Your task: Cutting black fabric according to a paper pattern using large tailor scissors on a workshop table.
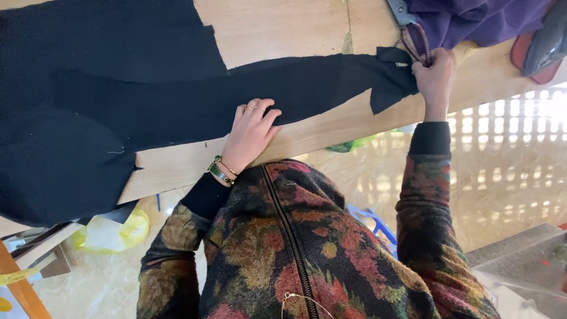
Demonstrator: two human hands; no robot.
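A long piece of black fabric (177, 100) lies spread over a wooden table (277, 26). My left hand (251, 131) rests flat on its near edge around the middle, fingers together, with rings and bracelets on it. My right hand (435, 77) is at the fabric's right end, fingers closed on the black cloth where it meets a purple cloth (472, 20). My arms are in a floral patterned jacket.
A dark iron on a red pad (540, 50) sits at the table's right end. A yellow plastic bag (109, 233) lies on the floor under the table's left part. Blue plastic item (372, 221) and a tiled floor show below the table edge.
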